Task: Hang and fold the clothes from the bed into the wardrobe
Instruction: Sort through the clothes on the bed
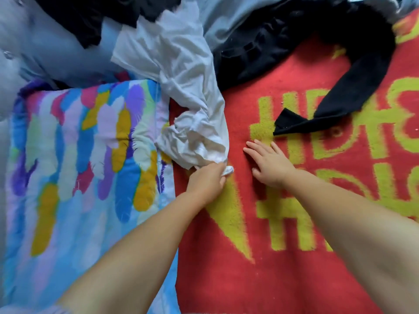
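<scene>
A crumpled white garment trails from the clothes pile at the top down to the middle of the bed. My left hand grips its lower end, fingers curled round the cloth. Just to the right, my right hand lies flat with straight fingers on the red blanket, holding nothing. A black garment lies bunched at the top right, its long sleeve stretching down over the blanket toward my right hand. The wardrobe is out of view.
A folded quilt with a multicoloured feather print covers the left half of the bed. Light blue clothing and another dark garment are heaped along the top left. The red blanket bears large yellow characters.
</scene>
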Tool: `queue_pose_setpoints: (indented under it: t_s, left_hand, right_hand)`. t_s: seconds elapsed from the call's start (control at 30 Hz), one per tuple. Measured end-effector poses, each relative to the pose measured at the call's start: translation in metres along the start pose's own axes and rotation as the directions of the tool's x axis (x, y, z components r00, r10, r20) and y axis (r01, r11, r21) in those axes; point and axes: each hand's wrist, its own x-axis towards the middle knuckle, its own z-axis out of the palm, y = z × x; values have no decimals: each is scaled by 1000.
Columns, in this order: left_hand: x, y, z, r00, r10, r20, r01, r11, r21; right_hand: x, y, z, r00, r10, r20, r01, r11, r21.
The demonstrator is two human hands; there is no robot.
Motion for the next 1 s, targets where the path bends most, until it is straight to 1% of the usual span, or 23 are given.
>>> queue_pose_setpoints:
  t_s: [0.07,0.1,0.13,0.17,0.2,0.23,0.27,0.3,0.4,0.5,0.57,0.6,0.63,0.7,0.77,0.87,1.0]
  left_hand:
    - [-25,19,-23,999,13,-47,-15,999,-42]
    - [-34,31,-42,997,17,-79,-23,997,-74]
    - [-42,44,-63,995,34,-98,-44,993,-105]
    - [-48,59,-86,991,69,-113,-84,988,-132]
    - [-52,75,-111,985,113,-133,-133,980,-152]
    - [-58,90,-137,976,146,-160,-174,970,-173]
    - [-63,105,-164,968,165,-187,-203,958,-203]
    - [-69,119,-191,960,178,-216,-229,944,-239]
    - [-90,147,-267,922,189,-338,-298,904,-307]
    - [-107,161,-332,892,159,-424,-326,874,-359]
    - [-113,169,-367,886,167,-432,-324,890,-320]
    - [-114,175,-382,883,176,-435,-330,892,-308]
    - [-117,183,-396,880,183,-439,-349,875,-335]
    - [-125,201,-420,871,175,-459,-398,799,-450]
    - [-135,218,-440,864,161,-477,-422,749,-511]
    - [-149,240,-465,859,203,-470,-458,713,-530]
    - [-158,268,-483,838,246,-488,-502,698,-510]
  right_hand:
    - [-17,-19,-29,989,-6,146,-20,984,175]
    - [-29,-31,-47,984,-33,173,-13,966,259]
    - [-45,-44,-67,985,-63,160,6,942,336]
    - [-60,-57,-89,991,-83,109,30,907,421]
    - [-73,-69,-114,994,-109,13,87,858,506]
    - [-83,-79,-140,988,-120,-102,157,819,552]
    - [-93,-87,-167,972,-122,-201,214,813,542]
    - [-102,-94,-197,963,-111,-246,223,839,496]
    - [-127,-101,-284,956,-111,-271,209,906,367]
    - [-157,-104,-356,939,-79,-336,204,912,357]
    - [-178,-111,-393,927,-70,-368,215,903,372]
    - [-187,-114,-408,919,-65,-388,225,895,385]
    - [-196,-117,-422,910,-50,-412,230,888,399]
    - [-217,-121,-447,891,-18,-453,240,866,438]
    - [-239,-123,-467,882,-2,-471,256,842,475]
    - [-271,-125,-494,860,21,-511,273,826,494]
    - [-306,-125,-517,799,75,-597,289,823,489]
